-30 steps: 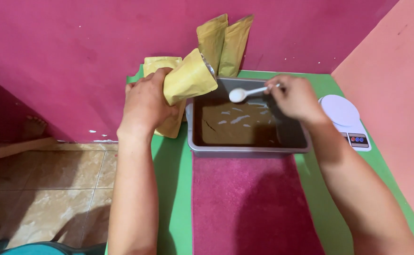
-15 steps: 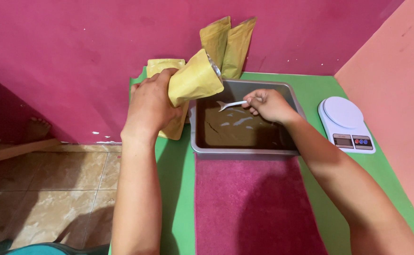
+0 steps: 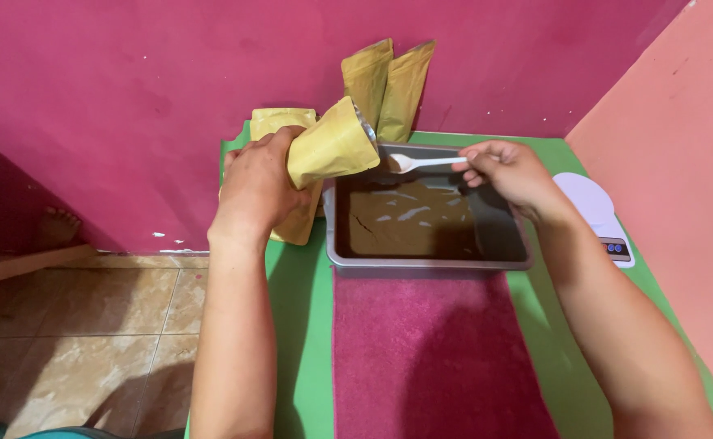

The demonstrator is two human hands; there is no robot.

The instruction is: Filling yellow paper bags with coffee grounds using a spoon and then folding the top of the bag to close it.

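Gripped in the left hand (image 3: 257, 189), a yellow pouch (image 3: 329, 146) is tilted, mouth toward the grey tray (image 3: 425, 262) at the mat's far edge. A white plastic spoon (image 3: 418, 162) is pinched by the right hand (image 3: 509, 171), bowl at the pouch mouth, forearm extended over the tray.

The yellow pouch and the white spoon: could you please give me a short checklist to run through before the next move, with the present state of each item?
1. Left hand grips the yellow pouch firmly: ok.
2. Pouch mouth tilted toward the white spoon: ok.
3. Right hand holds the spoon by its handle end: ok.
4. Spoon bowl at the pouch mouth, over the grey tray: ok.
5. Spoon loaded with brown powder: cannot tell.
6. Kitchen scale free of the forearm: not ok, partly covered.
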